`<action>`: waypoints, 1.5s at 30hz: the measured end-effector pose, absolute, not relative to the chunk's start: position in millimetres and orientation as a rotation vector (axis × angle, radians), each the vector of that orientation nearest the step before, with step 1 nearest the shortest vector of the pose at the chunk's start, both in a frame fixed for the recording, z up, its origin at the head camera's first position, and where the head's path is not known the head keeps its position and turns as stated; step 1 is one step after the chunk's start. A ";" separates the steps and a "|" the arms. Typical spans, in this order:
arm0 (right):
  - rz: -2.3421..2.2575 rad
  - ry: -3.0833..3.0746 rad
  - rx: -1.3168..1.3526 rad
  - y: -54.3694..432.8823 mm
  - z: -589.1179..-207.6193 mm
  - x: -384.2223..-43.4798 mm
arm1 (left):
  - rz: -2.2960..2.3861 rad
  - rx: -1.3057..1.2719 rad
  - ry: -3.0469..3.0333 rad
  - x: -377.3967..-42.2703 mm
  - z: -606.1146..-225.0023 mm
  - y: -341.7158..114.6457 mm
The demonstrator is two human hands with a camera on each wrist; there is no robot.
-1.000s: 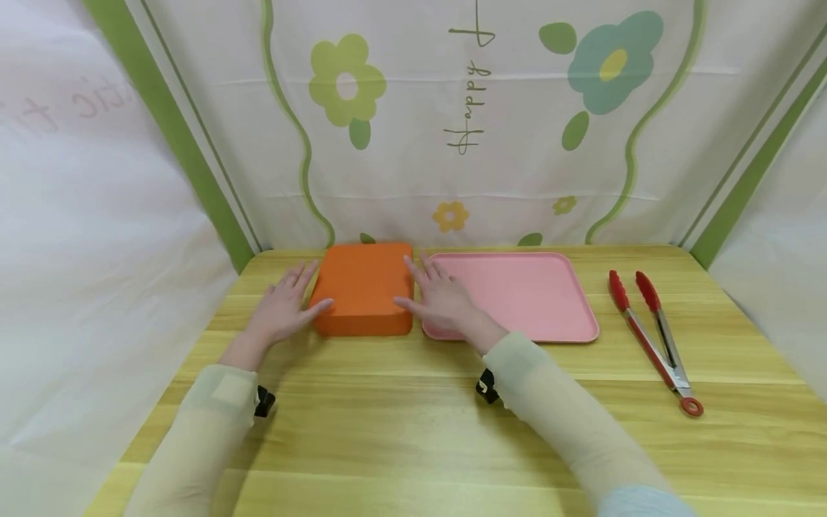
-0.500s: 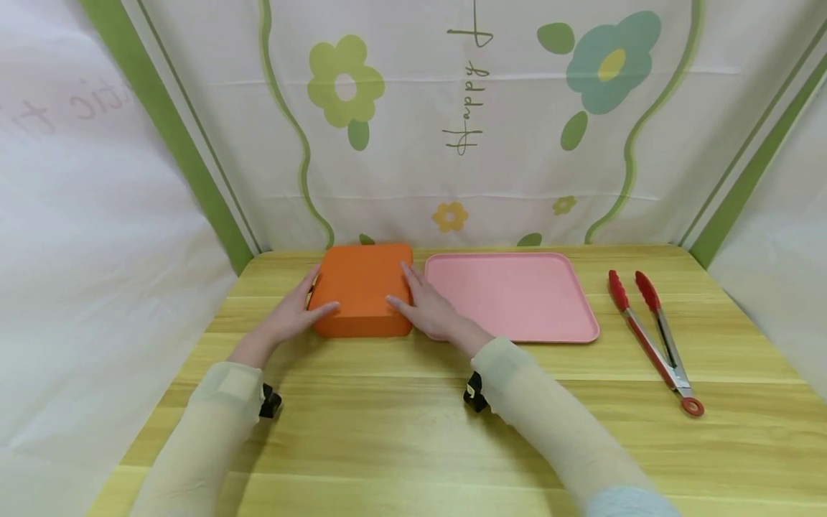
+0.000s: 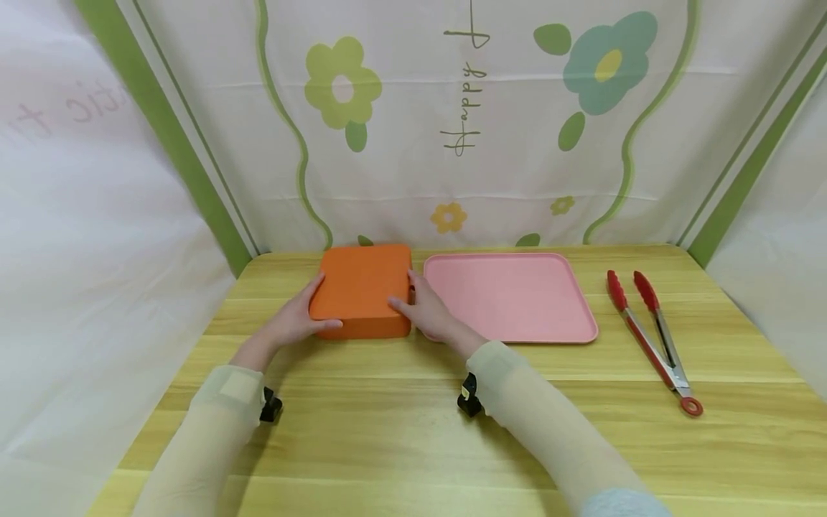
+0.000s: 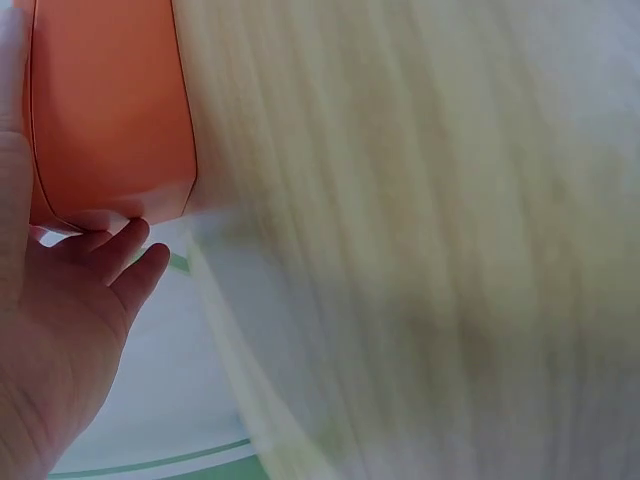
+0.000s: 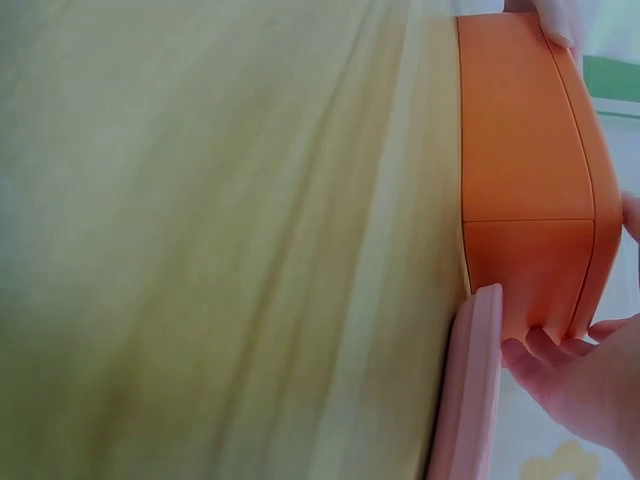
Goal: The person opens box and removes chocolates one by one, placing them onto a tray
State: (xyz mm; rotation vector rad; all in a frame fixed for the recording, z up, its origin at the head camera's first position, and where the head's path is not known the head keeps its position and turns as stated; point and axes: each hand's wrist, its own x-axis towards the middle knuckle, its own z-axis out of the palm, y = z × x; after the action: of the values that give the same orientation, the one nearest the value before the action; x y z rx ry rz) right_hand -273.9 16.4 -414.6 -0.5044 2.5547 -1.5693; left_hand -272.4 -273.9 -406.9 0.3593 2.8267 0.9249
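Observation:
An orange square box [image 3: 365, 280] stands flat on the table, with a thin lid seam just below its top edge in the right wrist view. My left hand [image 3: 292, 320] grips its left side, thumb along the front upper edge. In the left wrist view, this hand's fingertips [image 4: 130, 235] rest against the box's side wall. From the right, my right hand [image 3: 431, 310] grips the box with the thumb on top. Its fingers [image 5: 535, 375] bend against the side wall near the seam. The inside of the box is hidden.
A pink rectangular tray [image 3: 510, 298] lies close to the box's right side. Farther right, red-tipped metal tongs [image 3: 649, 352] lie spread on the wooden table [image 3: 388, 431]. A flower-patterned curtain [image 3: 394, 165] hangs behind the table's back edge.
Both hands have closed in on the orange box from its two sides. My left fingers slid nearer its front corner, and the right fingers now bend against its side. The box stays in place.

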 end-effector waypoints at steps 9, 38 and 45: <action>-1.631 2.518 -0.430 13.2 -416.6 -273.9 | 0.920 0.326 2.833 -270.2 -407.4 -275.8; -1.914 2.274 -0.233 6.8 -412.6 -271.4 | 0.927 0.292 2.851 -269.2 -410.0 -276.2; -2.038 2.159 -0.176 7.1 -413.7 -274.7 | 0.925 0.280 2.854 -269.0 -409.8 -274.5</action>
State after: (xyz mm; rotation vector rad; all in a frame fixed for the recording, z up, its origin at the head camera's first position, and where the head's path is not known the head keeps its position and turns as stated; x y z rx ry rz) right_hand -274.7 7.1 -413.7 -0.1757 2.1590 -2.0378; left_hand -269.0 -274.5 -409.8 0.2803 2.8537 0.9247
